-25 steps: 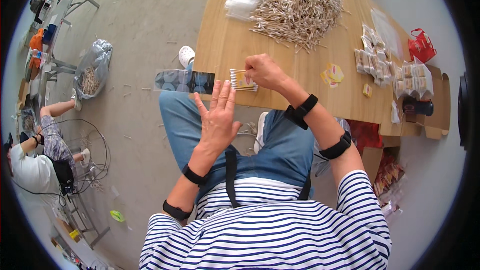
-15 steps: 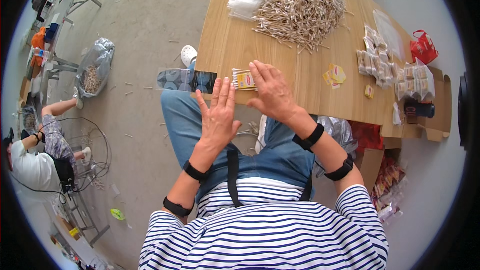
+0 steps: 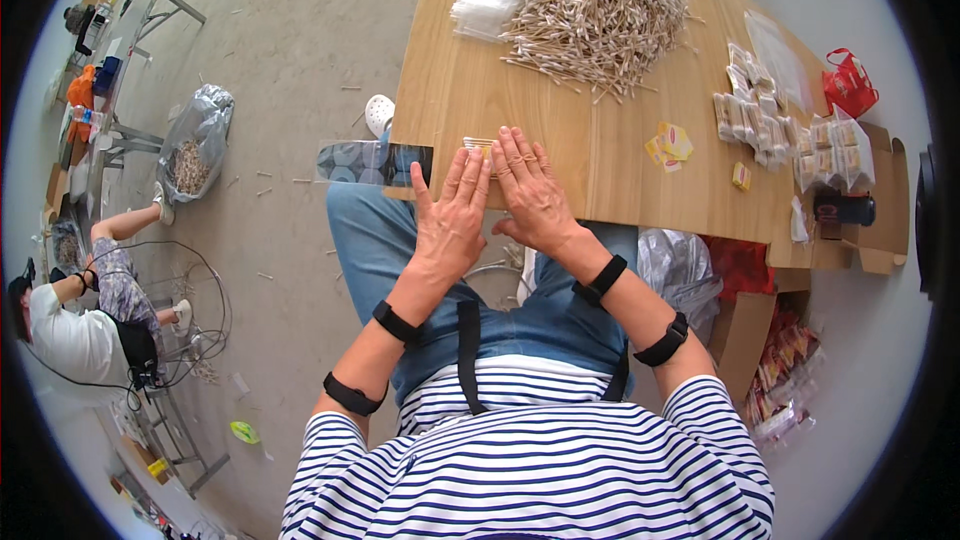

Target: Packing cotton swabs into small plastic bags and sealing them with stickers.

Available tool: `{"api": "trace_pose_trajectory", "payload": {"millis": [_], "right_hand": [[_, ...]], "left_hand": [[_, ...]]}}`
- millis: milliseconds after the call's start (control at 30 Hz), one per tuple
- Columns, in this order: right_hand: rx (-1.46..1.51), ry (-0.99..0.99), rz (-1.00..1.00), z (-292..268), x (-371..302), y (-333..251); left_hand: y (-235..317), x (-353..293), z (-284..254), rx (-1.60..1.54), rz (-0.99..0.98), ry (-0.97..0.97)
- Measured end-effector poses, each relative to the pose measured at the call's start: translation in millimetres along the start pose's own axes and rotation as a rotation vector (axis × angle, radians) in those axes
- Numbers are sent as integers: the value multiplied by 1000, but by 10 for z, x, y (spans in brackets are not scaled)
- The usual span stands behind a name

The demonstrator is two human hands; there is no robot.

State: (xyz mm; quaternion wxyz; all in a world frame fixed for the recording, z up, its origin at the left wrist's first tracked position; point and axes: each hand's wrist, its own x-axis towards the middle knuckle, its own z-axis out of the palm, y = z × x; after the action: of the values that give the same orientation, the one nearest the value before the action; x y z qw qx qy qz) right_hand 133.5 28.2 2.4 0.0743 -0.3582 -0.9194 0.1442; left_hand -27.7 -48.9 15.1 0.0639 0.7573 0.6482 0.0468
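Note:
A small bag of cotton swabs (image 3: 478,143) lies at the table's front edge, mostly hidden under my fingers. Only swab tips and a sliver of its yellow card show. My left hand (image 3: 451,217) is flat over its left part, fingers stretched out. From the other side my right hand (image 3: 533,198) covers the rest, fingers straight and thumb held apart. Left of the hands, a dark glossy sheet with round shapes (image 3: 412,164) overhangs the table corner. Farther back on the wooden table (image 3: 445,90) rises a big heap of loose cotton swabs (image 3: 600,20).
Clear plastic bags (image 3: 488,12) lie left of the heap. Yellow cards (image 3: 672,145) and a small yellow pack (image 3: 741,176) are to the right, before stacked swab packs (image 3: 755,125). A red bag (image 3: 850,83) stands beyond. At left a person (image 3: 85,330) sits near a swab-filled bag (image 3: 195,145).
Both hands have come closer together, my right hand moving left and my left slightly right, so they cover the swab bag whose yellow card was showing before.

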Motion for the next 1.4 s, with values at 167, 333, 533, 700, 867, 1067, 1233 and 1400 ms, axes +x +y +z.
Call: {"api": "trace_pose_trajectory", "payload": {"millis": [167,333,533,700,867,1067,1233,1400], "right_hand": [[46,12,-11,-9,-9,27],[24,36,-4,-41,30,0],[-27,62,62,22,63,-88],[-28,90,80,20,28,-125],[-54,119,101,66,61,-158],[-133,105,163,204,109,-199],[-158,156,226,321,164,-273],[-212,225,218,420,173,-229]], "left_hand": [[-119,51,-111,-16,55,-32],[-241,86,-158,-58,138,-80],[-261,88,-196,-81,123,-89],[-270,70,-138,-109,16,-30],[-333,231,-49,-82,-31,28],[-298,274,63,-59,-59,23],[-260,241,121,-14,-77,42],[-273,242,187,60,-57,67]]}}
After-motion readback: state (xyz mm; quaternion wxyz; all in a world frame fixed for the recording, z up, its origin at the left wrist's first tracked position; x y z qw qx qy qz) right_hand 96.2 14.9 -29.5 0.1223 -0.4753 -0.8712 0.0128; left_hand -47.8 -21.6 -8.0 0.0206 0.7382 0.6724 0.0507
